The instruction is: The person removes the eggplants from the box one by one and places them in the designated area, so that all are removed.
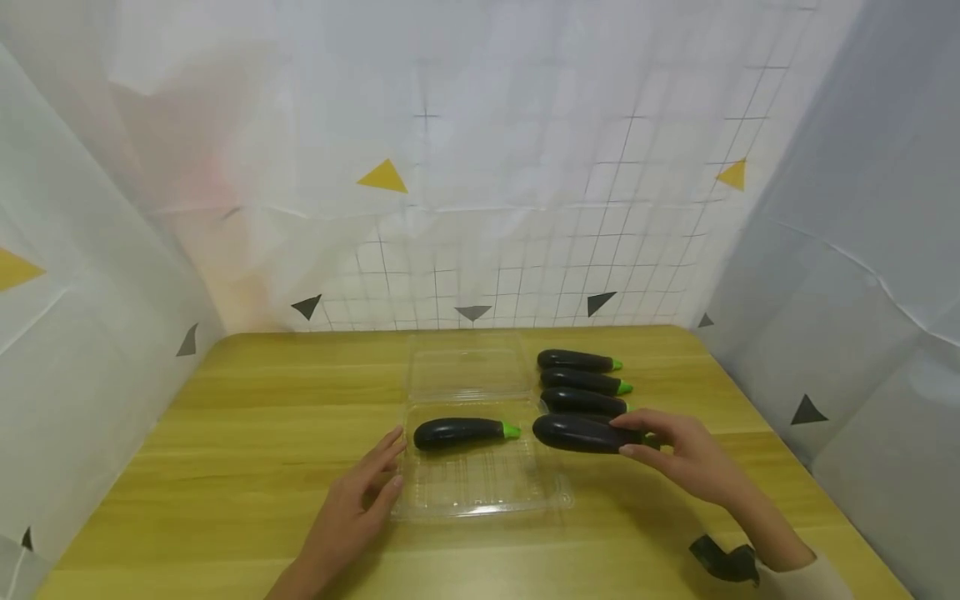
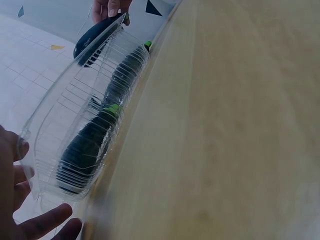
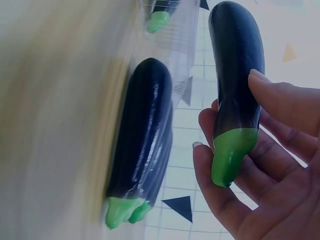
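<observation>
My right hand (image 1: 678, 454) grips an eggplant (image 3: 237, 65) near its green stem end, between thumb and fingers. In the right wrist view this eggplant is up off the table, its dark round end pointing away from the palm. My left hand (image 1: 352, 504) rests at the left rim of a clear plastic clamshell box (image 1: 480, 492), fingers spread and fairly straight. One eggplant (image 1: 459, 432) lies crosswise inside the box, green stem to the right. Through the clear wall in the left wrist view, that same eggplant (image 2: 85, 152) shows dark near the left fingers.
Right of the box several more eggplants (image 1: 577, 381) lie in a row, stems to the right. The box's lid (image 1: 468, 367) is folded back, away from me. A black strap-like piece (image 1: 723, 560) is by the right wrist. White sheets (image 1: 480, 167) enclose the wooden table (image 1: 262, 450).
</observation>
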Demonstrator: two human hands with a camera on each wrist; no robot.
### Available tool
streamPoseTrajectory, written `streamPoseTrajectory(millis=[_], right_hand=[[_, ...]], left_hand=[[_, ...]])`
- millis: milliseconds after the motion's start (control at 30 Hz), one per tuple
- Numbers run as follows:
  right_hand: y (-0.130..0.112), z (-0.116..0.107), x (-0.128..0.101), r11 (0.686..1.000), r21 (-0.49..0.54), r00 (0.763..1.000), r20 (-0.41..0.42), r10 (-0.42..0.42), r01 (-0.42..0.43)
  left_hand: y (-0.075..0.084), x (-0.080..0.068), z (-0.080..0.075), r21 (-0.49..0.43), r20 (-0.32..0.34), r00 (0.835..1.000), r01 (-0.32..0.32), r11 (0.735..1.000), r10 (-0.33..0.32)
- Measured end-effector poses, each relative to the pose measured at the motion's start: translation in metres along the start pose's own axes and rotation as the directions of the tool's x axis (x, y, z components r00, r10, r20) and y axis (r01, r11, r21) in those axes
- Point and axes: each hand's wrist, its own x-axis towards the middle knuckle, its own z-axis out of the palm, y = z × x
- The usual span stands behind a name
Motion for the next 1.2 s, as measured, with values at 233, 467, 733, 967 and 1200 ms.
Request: streamPoseTrajectory(millis=[233,467,733,967,1200], right_hand=[[0.009,-0.003,-0.008,0.999,0.018,0.999,0.032,0.035,-0.036],[0.018,-0.006,-0.013,0.997,0.058,0.999,0.009,0.048,-0.048],[0.032,-0.005,-0.016,0.996,0.052,0.997,0.025,0.070,-0.071],[0.043,-0.001,-0.016,0.996,0.015,0.995,0.055,0.086,-0.087],[0.052,0.004,-0.013,0.997,-0.017,0.996,0.062,0.070,-0.069]], left_hand=[[-0.002,0.001,0.000,-0.013,0.010,1.000,0.013,1.000,-0.013],[-0.002,0.001,0.000,-0.020,0.006,1.000,0.012,1.000,-0.012],[-0.001,0.001,-0.001,-0.012,-0.002,1.000,0.003,1.000,-0.003],[-0.002,0.001,-0.001,-0.002,0.001,1.000,0.007,1.000,-0.007],[-0.002,0.001,-0.001,-0.009,0.008,1.000,0.010,1.000,-0.010]])
